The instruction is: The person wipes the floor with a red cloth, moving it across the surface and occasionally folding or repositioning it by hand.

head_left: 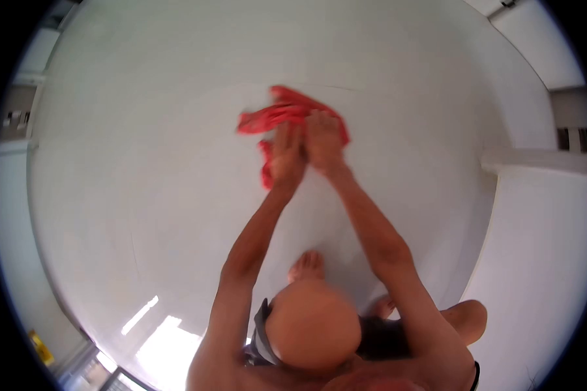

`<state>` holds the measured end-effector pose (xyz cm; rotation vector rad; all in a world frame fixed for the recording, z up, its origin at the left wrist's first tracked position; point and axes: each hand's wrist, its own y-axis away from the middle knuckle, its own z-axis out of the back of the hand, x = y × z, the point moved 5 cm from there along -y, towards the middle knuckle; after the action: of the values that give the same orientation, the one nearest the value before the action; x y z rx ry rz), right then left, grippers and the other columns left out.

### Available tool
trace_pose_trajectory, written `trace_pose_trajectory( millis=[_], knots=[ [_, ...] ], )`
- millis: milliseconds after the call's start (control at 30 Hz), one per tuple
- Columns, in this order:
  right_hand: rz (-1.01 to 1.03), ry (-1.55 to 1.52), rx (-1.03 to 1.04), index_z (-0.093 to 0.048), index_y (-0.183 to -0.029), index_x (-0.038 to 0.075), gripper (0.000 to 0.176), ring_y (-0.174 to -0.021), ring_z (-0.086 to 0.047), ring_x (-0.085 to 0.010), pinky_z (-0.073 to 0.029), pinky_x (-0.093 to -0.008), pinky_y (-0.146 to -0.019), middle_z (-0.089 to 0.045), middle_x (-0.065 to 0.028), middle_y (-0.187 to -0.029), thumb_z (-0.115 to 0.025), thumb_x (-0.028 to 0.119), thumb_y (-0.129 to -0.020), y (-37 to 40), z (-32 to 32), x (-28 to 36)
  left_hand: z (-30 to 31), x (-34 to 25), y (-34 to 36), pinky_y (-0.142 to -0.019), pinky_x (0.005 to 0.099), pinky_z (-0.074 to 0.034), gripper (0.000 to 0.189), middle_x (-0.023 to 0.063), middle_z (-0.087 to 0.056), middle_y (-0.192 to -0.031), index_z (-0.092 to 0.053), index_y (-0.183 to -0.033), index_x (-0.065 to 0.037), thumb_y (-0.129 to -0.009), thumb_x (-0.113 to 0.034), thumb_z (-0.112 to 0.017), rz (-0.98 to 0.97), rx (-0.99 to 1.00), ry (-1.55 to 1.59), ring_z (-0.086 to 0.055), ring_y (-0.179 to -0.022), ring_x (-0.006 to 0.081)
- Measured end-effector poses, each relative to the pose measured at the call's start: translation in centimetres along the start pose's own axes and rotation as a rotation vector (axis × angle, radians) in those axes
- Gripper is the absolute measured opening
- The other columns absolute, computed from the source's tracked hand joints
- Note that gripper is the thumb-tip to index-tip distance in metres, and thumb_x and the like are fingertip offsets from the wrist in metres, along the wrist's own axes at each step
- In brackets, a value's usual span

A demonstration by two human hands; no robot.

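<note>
A crumpled red cloth (pixel 259 121) lies on the pale, smooth floor (pixel 176 195). My left hand (pixel 287 156) rests flat on its lower middle, fingers stretched forward. Beside it, my right hand (pixel 323 137) presses on the cloth's right part, also with fingers extended. The two hands are close together, almost touching at the thumbs. Folds of cloth stick out ahead of the fingers and to the left of my left hand. The palms' undersides are hidden, and the picture is slightly blurred.
My bent knee (pixel 313 326) and a bare foot (pixel 306 266) are below the hands. White walls border the floor, with a projecting wall edge (pixel 535 161) on the right. Bright light reflects (pixel 169 348) at lower left, near a yellow object (pixel 40 347).
</note>
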<state>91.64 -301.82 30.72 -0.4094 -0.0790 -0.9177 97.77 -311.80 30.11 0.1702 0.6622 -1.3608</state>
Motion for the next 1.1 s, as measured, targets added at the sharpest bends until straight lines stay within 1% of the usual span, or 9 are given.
trace_pose_trajectory(
  millis=[100,267,367,500,667,833,967,1000,1100],
  knots=[
    [-0.072,-0.024,-0.14,-0.056,-0.137,-0.008,0.047,-0.132,-0.055,-0.0494,-0.039,-0.0593,-0.116,-0.06,-0.0297,-0.142,-0.06,0.017,-0.098,2.6,4.4,-4.4,-2.8,-4.6,-0.3,-0.12,0.0549,-0.04,0.052,0.0251,-0.054,-0.152,-0.06,-0.141,-0.002,-0.09,-0.008,-0.069,-0.193,-0.065,0.076,-0.049,-0.144,0.046],
    [-0.434,0.126,-0.059,-0.048,-0.153,-0.005,0.06,-0.149,-0.041,-0.048,-0.029,-0.0585,-0.125,-0.048,-0.0254,-0.161,-0.061,0.026,-0.103,16.2,9.3,-7.6,-3.3,-14.9,6.4,-0.12,0.0528,-0.041,0.041,0.0213,-0.055,-0.153,-0.067,-0.132,-0.002,-0.093,-0.014,-0.068,-0.438,-0.012,0.183,-0.049,-0.145,0.0419],
    [-0.621,0.229,-0.109,-0.05,-0.152,-0.003,0.058,-0.149,-0.042,-0.0474,-0.031,-0.057,-0.123,-0.048,-0.024,-0.161,-0.061,0.029,-0.105,23.4,9.7,-7.0,-3.8,-17.0,10.5,-0.121,0.0518,-0.041,0.041,0.0204,-0.055,-0.153,-0.067,-0.132,-0.003,-0.092,-0.013,-0.068,-0.553,0.08,0.25,-0.049,-0.144,0.0405],
    [-0.595,0.289,-0.117,-0.053,-0.149,-0.003,0.058,-0.143,-0.046,-0.0469,-0.035,-0.0564,-0.12,-0.051,-0.0243,-0.158,-0.062,0.033,-0.104,25.1,9.3,-6.6,-4.3,-16.6,12.5,-0.121,0.0513,-0.041,0.042,0.0187,-0.055,-0.154,-0.066,-0.134,-0.004,-0.093,-0.012,-0.068,-0.542,0.126,0.331,-0.049,-0.144,0.0393],
    [-0.456,0.238,-0.129,-0.055,-0.145,-0.004,0.06,-0.136,-0.05,-0.0492,-0.037,-0.0601,-0.115,-0.054,-0.0264,-0.153,-0.063,0.036,-0.102,18.5,7.5,-4.1,-1.5,-12.2,9.4,-0.124,0.0527,-0.038,0.044,0.0172,-0.055,-0.154,-0.065,-0.136,-0.006,-0.093,-0.011,-0.068,-0.436,0.109,0.268,-0.048,-0.145,0.0403],
    [-0.108,0.091,-0.11,-0.055,-0.144,-0.009,0.057,-0.133,-0.051,-0.0533,-0.036,-0.067,-0.115,-0.056,-0.0311,-0.148,-0.056,0.03,-0.102,8.6,1.8,3.5,2.1,-0.9,7.6,-0.128,0.0567,-0.031,0.049,0.0184,-0.055,-0.155,-0.064,-0.141,-0.008,-0.092,-0.009,-0.068,-0.132,0.011,0.037,-0.047,-0.147,0.0405],
    [0.012,-0.081,-0.082,-0.053,-0.143,-0.015,0.059,-0.136,-0.05,-0.0586,-0.031,-0.0717,-0.121,-0.054,-0.0371,-0.145,-0.057,0.023,-0.097,8.9,-3.1,13.2,5.5,8.4,15.6,-0.127,0.0603,-0.031,0.053,0.0236,-0.057,-0.152,-0.061,-0.145,-0.008,-0.093,-0.008,-0.07,-0.019,-0.15,-0.087,-0.049,-0.146,0.0453],
    [0.021,-0.157,-0.064,-0.052,-0.143,-0.017,0.062,-0.138,-0.047,-0.0598,-0.03,-0.0714,-0.121,-0.052,-0.0377,-0.148,-0.058,0.023,-0.096,9.4,-2.2,15.8,8.8,7.8,16.4,-0.121,0.0573,-0.039,0.05,0.0228,-0.06,-0.151,-0.063,-0.144,-0.006,-0.094,-0.002,-0.069,0.023,-0.169,-0.088,-0.052,-0.143,0.0457],
    [0.124,-0.317,0.013,-0.058,-0.142,-0.011,0.058,-0.142,-0.045,-0.056,-0.032,-0.0665,-0.122,-0.05,-0.0332,-0.153,-0.06,0.023,-0.094,13.1,-1.5,20.3,10.5,9.2,23.0,-0.122,0.0583,-0.039,0.047,0.0246,-0.057,-0.153,-0.063,-0.145,-0.003,-0.098,-0.007,-0.065,0.127,-0.221,-0.284,-0.049,-0.146,0.0462]
  ],
)
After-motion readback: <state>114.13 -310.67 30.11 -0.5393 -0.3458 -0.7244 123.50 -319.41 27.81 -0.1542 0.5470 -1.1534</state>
